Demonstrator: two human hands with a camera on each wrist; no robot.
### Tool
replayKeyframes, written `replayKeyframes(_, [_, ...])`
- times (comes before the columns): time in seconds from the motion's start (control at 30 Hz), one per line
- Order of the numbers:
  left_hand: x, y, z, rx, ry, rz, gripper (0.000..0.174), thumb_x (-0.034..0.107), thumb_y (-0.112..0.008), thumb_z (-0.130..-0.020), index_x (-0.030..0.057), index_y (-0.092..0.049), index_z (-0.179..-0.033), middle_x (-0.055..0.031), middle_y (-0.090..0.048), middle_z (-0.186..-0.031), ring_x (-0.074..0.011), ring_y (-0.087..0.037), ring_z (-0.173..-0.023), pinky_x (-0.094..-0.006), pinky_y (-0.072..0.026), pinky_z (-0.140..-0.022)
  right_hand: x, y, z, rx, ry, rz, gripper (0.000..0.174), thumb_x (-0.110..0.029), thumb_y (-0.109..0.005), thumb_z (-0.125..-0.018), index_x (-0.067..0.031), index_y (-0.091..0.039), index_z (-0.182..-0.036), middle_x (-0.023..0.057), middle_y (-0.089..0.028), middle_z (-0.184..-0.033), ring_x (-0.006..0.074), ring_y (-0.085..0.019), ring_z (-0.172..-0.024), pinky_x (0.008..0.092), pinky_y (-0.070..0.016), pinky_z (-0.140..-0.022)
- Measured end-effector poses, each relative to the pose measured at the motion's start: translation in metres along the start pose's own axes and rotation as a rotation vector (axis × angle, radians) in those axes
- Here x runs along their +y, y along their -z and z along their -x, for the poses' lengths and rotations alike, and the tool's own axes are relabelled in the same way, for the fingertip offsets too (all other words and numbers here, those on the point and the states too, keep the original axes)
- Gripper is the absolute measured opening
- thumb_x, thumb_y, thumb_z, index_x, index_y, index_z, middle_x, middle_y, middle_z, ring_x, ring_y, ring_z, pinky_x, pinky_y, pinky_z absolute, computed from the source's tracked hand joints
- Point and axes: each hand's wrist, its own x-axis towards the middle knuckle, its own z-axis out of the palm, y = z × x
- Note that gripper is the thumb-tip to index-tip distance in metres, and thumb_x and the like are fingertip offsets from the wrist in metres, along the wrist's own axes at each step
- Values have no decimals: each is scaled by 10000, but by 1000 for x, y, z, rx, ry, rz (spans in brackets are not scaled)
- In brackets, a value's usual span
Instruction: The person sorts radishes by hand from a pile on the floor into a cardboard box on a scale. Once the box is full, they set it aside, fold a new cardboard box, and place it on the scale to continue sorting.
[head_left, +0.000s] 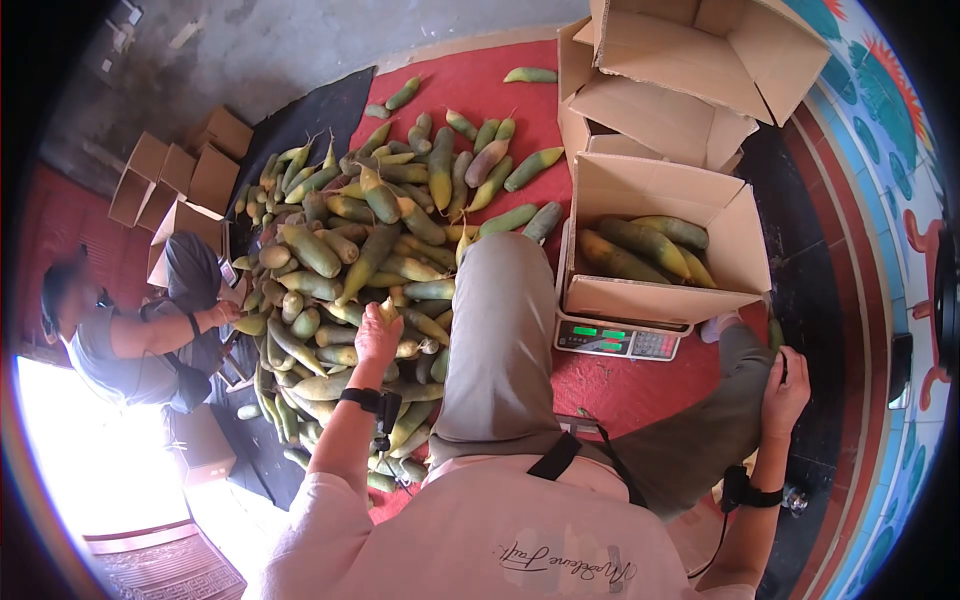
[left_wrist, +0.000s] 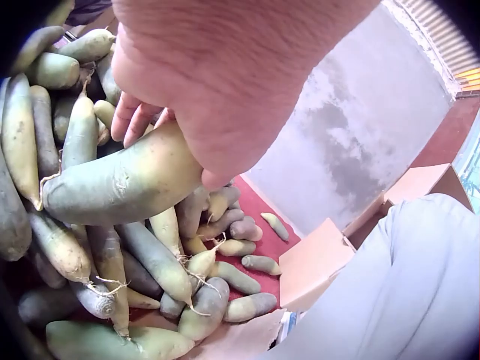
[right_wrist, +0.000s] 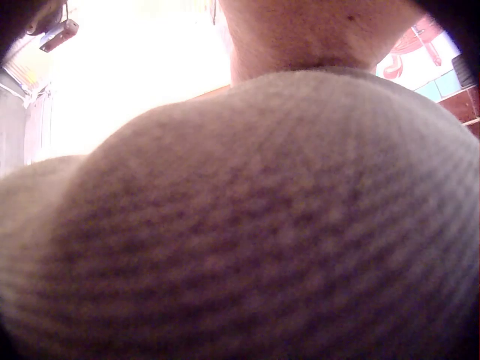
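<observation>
My left hand grips one end of a green radish over a large heap of radishes. In the left wrist view the thumb lies on one side of its pale end and the fingers curl on the other; its darker body points left. Beside my right knee is my right hand, fingers bent, with a narrow green piece showing just beyond them. I cannot tell whether that hand holds it. Trouser cloth fills most of the right wrist view and hides the fingers.
An open cardboard box with several radishes stands on a digital scale with lit green displays. Empty cartons are stacked behind it. Another person sits at the left, reaching to the heap. Red cloth covers the floor.
</observation>
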Motion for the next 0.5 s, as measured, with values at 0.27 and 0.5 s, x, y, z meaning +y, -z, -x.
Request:
replayKeyframes(0.27, [2, -4, 2, -8, -11, -62, 554, 368, -603, -796, 46, -363, -1178, -229, -540, -1066, -387, -557, -956, -446, -461, -812, 2, 0, 1, 7, 7, -4, 133, -38, -524, -843, 2, -587, -954, 170, -573, -851, 345, -574, -777, 380, -467, -698])
replayKeyframes(0.5, [7, -4, 6, -20, -16, -75, 550, 369, -608, -795, 58, -377, -1187, -224, -540, -1070, -380, -556, -965, -438, -463, -811, 1, 2, 2, 24, 5, -14, 128, -26, -529, -836, 9, -584, -947, 171, -567, -842, 344, -571, -768, 380, -466, -690])
